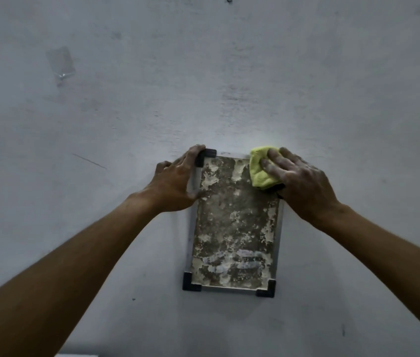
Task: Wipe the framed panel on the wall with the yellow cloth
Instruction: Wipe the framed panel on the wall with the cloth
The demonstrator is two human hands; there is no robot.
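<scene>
Barely started: right hand [299,181] presses cloth [259,171] flat-fingered onto the panel [234,228], top-right; left hand [175,181] grips its top-left corner; blotches remain elsewhere.

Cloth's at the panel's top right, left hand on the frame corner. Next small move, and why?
Probably drag the yellow cloth leftward along the top edge of the framed panel, right hand pressing. The cloth sits at the top-right corner, pale blotches cover the surface, and the left hand grips the top-left corner.
</scene>
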